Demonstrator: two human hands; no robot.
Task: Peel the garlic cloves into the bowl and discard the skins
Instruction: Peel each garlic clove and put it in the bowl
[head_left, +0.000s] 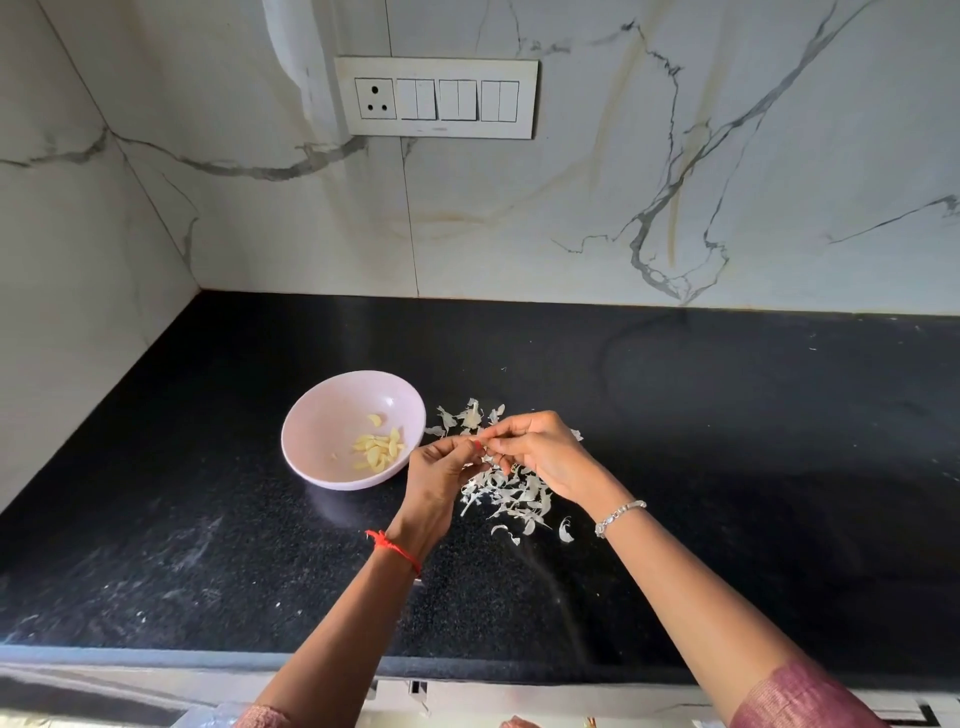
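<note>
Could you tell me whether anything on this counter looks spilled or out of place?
Only the garlic skins: they lie scattered loose on the black counter right of the bowl, beneath the left hand and right hand, which pinch a clove. The peeled cloves sit inside the bowl.

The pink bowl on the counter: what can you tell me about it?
The bowl is pale pink, round, smooth, perhaps plastic. It sits upright on the black counter, left of the loose skins. Peeled yellowish cloves lie heaped low on its right inner side. The left hand is close by its right rim.
</note>
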